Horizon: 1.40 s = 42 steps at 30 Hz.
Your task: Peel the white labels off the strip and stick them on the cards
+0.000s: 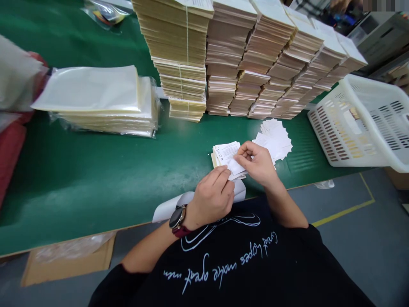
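Note:
My left hand (pixel 213 197), with a watch on its wrist, is closed in a pinch on the near edge of a small stack of printed white cards (pixel 226 155) lying on the green table (pixel 96 179). My right hand (pixel 257 163) is closed too, its fingers gripping the top card of that stack from the right. A curled white paper strip (pixel 169 207) lies under my left hand at the table's front edge. A fanned pile of blank white cards (pixel 276 137) sits just behind my right hand.
Tall stacks of bundled tan cardboard sheets (pixel 252 55) line the back. A bagged pile of white sheets (pixel 102 102) lies at the left. A white plastic basket (pixel 361 123) stands at the right edge. A cardboard box (pixel 67 260) sits under the table.

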{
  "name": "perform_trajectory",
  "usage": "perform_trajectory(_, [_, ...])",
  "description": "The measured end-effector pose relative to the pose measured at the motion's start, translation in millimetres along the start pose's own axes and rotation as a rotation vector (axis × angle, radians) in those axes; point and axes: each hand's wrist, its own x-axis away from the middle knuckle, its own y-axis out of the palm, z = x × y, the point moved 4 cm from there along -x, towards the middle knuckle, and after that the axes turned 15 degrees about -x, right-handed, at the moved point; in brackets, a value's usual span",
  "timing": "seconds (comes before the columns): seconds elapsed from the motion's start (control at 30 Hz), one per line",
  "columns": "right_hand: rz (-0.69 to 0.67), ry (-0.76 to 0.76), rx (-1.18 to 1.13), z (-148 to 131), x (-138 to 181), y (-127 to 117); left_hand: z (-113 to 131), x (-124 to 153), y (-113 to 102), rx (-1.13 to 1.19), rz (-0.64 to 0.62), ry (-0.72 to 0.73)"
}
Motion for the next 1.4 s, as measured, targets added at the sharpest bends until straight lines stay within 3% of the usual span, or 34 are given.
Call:
perform_trajectory(0.6, [-0.014,0.035,-0.101,3.0,-5.6,1.2,-0.4,0.1,-0.4,0.025,0.003,-0.017])
perform_trajectory(0.9, [-0.036,-0.060,0.088,1.4,-3.6,3.8,-0.8,-2.3,2.6,0.046,-0.109,-0.082])
perform_trajectory(1.07, [-0.017,-0.184,0.461,-5.8,7.9,10.1,-1.7,-4.4,5.1,-0.007,-0.126,-0.091])
perform_trajectory(1.13, [0.056,-0.199,0.551,-4.8,12.5,6.9,-1.2,-4.8,6.3,-0.009,-0.117,-0.067])
perform_trajectory(1.27, [0.233,-0.106,0.522,7.8,9.3,-15.5,0.3,-5.3,7.8,-0.038,-0.100,-0.030])
perform_trajectory(1.4, [0.159,-0.027,0.331,22.9,0.8,-26.9,0.4,-6.1,7.0,-0.037,-0.095,-0.027])
